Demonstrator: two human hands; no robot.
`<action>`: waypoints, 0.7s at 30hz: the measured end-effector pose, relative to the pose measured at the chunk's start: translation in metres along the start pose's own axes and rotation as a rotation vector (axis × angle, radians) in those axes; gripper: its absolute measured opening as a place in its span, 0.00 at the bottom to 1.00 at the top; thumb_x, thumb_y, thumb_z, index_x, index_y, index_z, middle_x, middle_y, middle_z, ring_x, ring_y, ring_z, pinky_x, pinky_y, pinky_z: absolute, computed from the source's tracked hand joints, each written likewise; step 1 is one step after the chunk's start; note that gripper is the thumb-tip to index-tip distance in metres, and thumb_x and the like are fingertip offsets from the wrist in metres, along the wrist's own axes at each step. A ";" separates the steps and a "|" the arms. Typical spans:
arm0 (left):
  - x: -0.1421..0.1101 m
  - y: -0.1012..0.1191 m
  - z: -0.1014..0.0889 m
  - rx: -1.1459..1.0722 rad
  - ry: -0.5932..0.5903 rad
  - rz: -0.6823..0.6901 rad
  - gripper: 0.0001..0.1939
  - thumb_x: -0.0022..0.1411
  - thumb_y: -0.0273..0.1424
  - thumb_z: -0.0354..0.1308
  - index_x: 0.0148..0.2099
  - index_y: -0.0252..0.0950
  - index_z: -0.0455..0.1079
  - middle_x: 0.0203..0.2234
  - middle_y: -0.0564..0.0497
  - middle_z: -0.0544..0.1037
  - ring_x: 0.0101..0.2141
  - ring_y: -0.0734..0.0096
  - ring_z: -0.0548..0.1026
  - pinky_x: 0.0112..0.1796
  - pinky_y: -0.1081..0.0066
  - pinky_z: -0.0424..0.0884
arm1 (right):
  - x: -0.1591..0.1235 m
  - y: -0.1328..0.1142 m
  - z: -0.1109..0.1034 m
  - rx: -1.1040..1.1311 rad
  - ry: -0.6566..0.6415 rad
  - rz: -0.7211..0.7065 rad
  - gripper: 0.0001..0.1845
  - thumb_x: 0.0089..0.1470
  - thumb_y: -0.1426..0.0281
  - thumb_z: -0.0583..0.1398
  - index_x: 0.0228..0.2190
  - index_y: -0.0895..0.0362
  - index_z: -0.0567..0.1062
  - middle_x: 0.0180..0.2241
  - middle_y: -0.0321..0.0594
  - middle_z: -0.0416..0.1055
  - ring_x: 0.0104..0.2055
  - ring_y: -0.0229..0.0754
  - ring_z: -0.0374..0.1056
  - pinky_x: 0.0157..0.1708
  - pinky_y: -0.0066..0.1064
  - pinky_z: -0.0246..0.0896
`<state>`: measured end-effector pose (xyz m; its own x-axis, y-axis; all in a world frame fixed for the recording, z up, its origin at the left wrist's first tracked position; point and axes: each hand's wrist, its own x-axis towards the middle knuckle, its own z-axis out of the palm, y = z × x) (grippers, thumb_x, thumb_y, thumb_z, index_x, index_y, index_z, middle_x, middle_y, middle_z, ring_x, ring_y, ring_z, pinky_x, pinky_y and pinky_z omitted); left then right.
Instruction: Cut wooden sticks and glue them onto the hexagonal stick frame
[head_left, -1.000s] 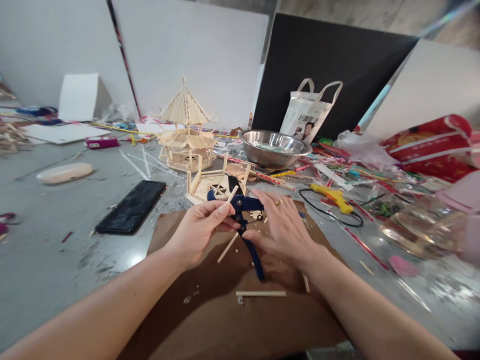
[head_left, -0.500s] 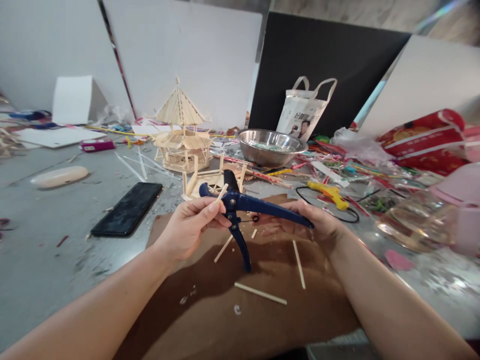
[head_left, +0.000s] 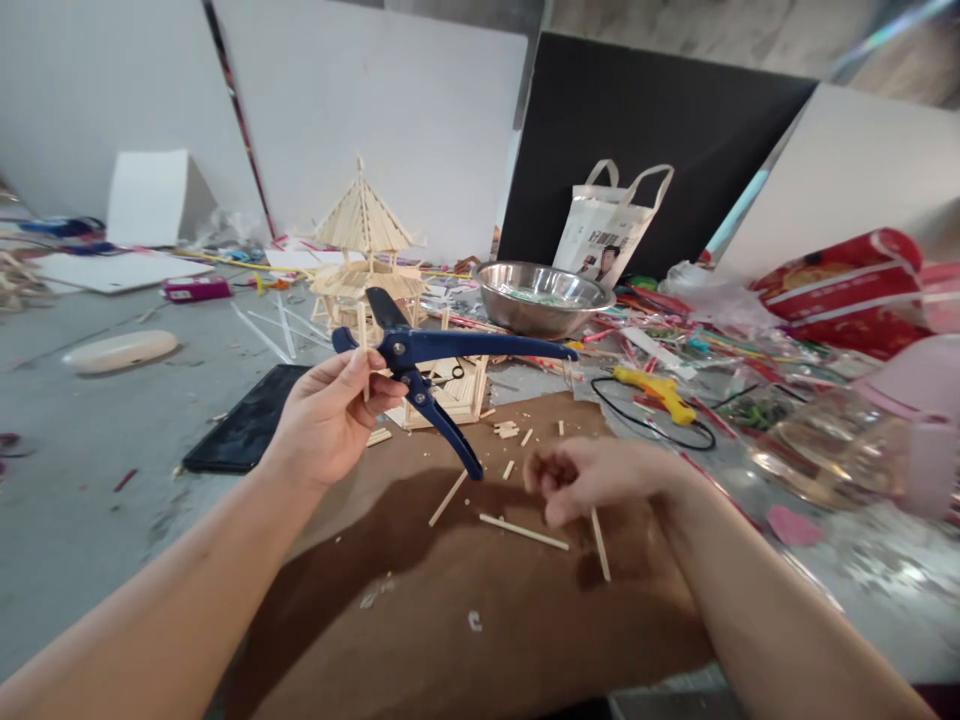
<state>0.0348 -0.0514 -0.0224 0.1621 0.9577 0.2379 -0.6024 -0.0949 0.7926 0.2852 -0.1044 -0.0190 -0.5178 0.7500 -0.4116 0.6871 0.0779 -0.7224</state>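
My left hand (head_left: 330,410) is closed on a short light wooden stick (head_left: 364,335) and on the head end of a blue pair of hand shears (head_left: 427,350). The shears' handles are spread, pointing right and down. Over the brown sheet (head_left: 420,620) hovers my right hand (head_left: 585,478), slightly blurred, its fingers loosely curled and the thumb apart, with nothing visible in it. Near it lie a loose stick (head_left: 525,532) and another stick (head_left: 600,548), partly below the hand. Behind the shears sits a low wooden stick frame (head_left: 469,395), partly hidden.
A pagoda model of sticks (head_left: 366,225) stands behind, beside a steel bowl (head_left: 544,300). On the left lie a black phone (head_left: 232,430) and a white oval object (head_left: 120,352). A yellow glue gun (head_left: 656,392) with black cord and a pink-lidded jug (head_left: 840,440) are on the right.
My right hand has let go of the shears' handle and moved down over the brown sheet. My left hand has moved left and up with the shears and stick. One loose stick has shifted slightly.
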 end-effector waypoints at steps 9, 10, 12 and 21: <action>0.000 -0.001 -0.001 -0.005 -0.044 -0.078 0.06 0.52 0.26 0.53 0.25 0.32 0.68 0.15 0.54 0.72 0.20 0.78 0.72 0.23 0.83 0.70 | 0.007 -0.014 0.030 -0.583 0.135 0.033 0.05 0.40 0.72 0.52 0.21 0.54 0.68 0.22 0.33 0.68 0.22 0.35 0.60 0.17 0.25 0.46; -0.001 -0.001 -0.002 -0.008 -0.052 -0.085 0.06 0.52 0.26 0.53 0.25 0.32 0.68 0.15 0.54 0.72 0.19 0.79 0.72 0.23 0.83 0.70 | 0.009 -0.011 0.026 -0.598 0.188 0.058 0.05 0.41 0.71 0.52 0.21 0.54 0.68 0.22 0.33 0.68 0.22 0.35 0.60 0.18 0.25 0.47; -0.001 -0.001 -0.002 -0.016 -0.052 -0.096 0.06 0.52 0.27 0.53 0.25 0.32 0.68 0.15 0.54 0.72 0.19 0.79 0.72 0.22 0.83 0.70 | 0.014 -0.002 0.016 -0.628 0.374 0.114 0.07 0.43 0.69 0.51 0.22 0.54 0.68 0.22 0.34 0.68 0.23 0.35 0.60 0.21 0.25 0.49; 0.000 -0.003 -0.006 -0.016 -0.099 -0.122 0.04 0.50 0.28 0.55 0.26 0.32 0.68 0.16 0.54 0.72 0.20 0.79 0.72 0.21 0.84 0.69 | -0.008 0.007 -0.024 -0.719 0.407 0.488 0.23 0.42 0.52 0.50 0.17 0.59 0.70 0.20 0.41 0.68 0.21 0.37 0.61 0.20 0.27 0.46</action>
<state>0.0317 -0.0495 -0.0287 0.3106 0.9303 0.1950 -0.5861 0.0259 0.8099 0.3062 -0.0941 -0.0081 0.0320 0.9667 -0.2541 0.9987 -0.0206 0.0474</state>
